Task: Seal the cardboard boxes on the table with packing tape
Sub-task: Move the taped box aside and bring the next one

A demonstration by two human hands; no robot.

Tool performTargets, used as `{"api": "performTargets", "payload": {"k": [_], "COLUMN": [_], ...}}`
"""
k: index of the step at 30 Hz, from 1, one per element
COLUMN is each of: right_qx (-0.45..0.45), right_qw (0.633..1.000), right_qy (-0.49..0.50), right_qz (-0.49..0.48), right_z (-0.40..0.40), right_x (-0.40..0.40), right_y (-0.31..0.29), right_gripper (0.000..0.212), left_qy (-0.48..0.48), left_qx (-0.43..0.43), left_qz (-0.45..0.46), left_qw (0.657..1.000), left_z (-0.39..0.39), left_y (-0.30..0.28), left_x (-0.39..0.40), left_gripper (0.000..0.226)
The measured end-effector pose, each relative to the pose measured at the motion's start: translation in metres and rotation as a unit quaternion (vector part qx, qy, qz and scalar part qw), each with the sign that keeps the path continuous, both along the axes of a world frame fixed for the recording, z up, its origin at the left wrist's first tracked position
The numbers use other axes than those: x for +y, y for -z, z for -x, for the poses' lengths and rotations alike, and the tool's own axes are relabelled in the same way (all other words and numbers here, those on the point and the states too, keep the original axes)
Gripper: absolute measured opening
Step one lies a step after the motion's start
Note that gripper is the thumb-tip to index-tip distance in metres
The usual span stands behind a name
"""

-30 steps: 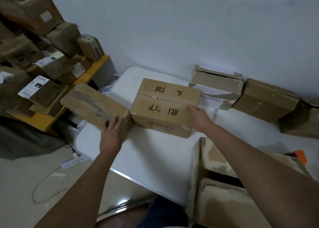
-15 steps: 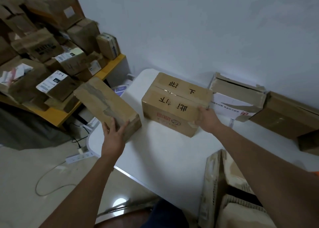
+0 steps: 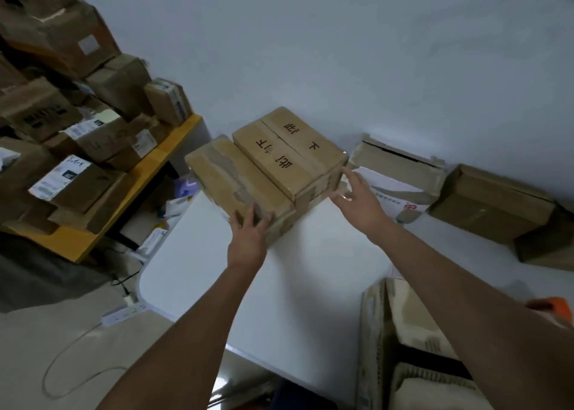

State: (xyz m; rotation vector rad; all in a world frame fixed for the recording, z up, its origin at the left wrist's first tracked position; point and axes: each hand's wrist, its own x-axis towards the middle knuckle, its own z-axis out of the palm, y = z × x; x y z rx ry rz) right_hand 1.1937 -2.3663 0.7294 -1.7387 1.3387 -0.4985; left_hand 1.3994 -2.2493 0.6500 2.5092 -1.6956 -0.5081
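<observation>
The left hand [image 3: 248, 238] is laid with spread fingers on the near end of the flat box [image 3: 236, 189], gripping its edge. The right hand [image 3: 357, 198] is held relaxed, fingers straight, just touching the near right corner of the printed box [image 3: 292, 151]. The printed box is set touching the right side of the flat box, at the far left corner of the white table [image 3: 295, 285]. To the right of the printed box, more boxes [image 3: 484, 207] are lined along the wall. To its left, a yellow shelf [image 3: 149, 173] is stacked with parcels. An opened box [image 3: 413, 332] is seen nearest the person.
</observation>
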Motion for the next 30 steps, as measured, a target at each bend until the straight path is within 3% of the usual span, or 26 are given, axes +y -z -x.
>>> {"api": "performTargets", "payload": {"k": [4,7,9,11,14,17,19,22,26,30], "right_qx": [-0.007,0.003,0.015,0.025,0.084,0.179,0.182,0.135,0.071,-0.001], "right_qw": [0.998,0.993,0.988,0.979,0.962,0.938,0.931,0.939,0.946,0.961], "right_qy": [0.060,0.111,0.142,0.182,0.239,0.288,0.315,0.313,0.312,0.271], "right_qz": [0.018,0.039,0.063,0.094,0.101,0.070,0.030,-0.036,-0.051,-0.045], "right_z": [0.043,0.090,0.127,0.168,0.232,0.289,0.317,0.340,0.344,0.325], "right_x": [0.008,0.022,0.038,0.057,0.091,0.129,0.156,0.191,0.211,0.206], "right_y": [-0.016,-0.030,-0.039,-0.043,-0.039,-0.022,-0.006,0.019,0.025,0.015], "right_gripper": [0.056,0.050,0.045,0.039,0.039,0.043,0.045,0.049,0.046,0.046], "left_qy": [0.004,0.023,0.098,0.149,0.082,0.024,0.008,-0.013,-0.063,-0.080], "left_qx": [0.012,0.002,0.092,0.239,0.443,0.538,0.556,0.541,0.520,0.415], "left_qz": [-0.035,0.057,0.120,0.088,-0.080,-0.125,-0.103,-0.050,0.014,0.060], "left_qw": [0.999,0.998,0.984,0.955,0.889,0.833,0.825,0.839,0.852,0.904], "left_z": [-0.003,0.031,0.070,0.111,0.164,0.199,0.215,0.228,0.239,0.223], "left_y": [-0.001,-0.007,-0.010,-0.017,-0.041,-0.051,-0.048,-0.038,-0.029,-0.030], "left_x": [-0.034,-0.035,-0.019,0.004,0.039,0.063,0.074,0.087,0.105,0.096], "left_gripper": [0.069,0.060,0.054,0.046,0.053,0.060,0.063,0.066,0.056,0.045]}}
